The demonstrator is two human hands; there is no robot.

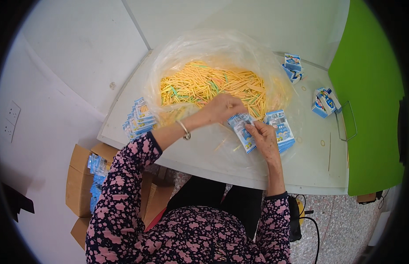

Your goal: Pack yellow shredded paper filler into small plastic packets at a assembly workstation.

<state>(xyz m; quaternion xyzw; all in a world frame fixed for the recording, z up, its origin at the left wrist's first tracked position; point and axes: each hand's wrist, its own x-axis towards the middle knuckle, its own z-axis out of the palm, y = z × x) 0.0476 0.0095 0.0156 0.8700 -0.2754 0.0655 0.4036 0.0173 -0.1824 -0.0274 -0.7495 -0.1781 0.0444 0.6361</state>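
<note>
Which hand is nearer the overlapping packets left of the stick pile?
Left. Left hand: right of those packets, at the stick pile; right hand: farther right, holding another packet.

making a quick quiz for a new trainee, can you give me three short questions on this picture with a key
1. True or false: the pale, ring-shaped bracelet is on the right arm.
2. Which hand has its thumb on the front of the small, rectangular blue-and-white packet held over the table?
A) the left only
B) the right only
C) neither
3. Fill in: the thin, mostly yellow sticks lie heaped in a ____.

Key:
1. False; it is on the left arm.
2. B, the right hand.
3. Clear plastic bag.
</note>
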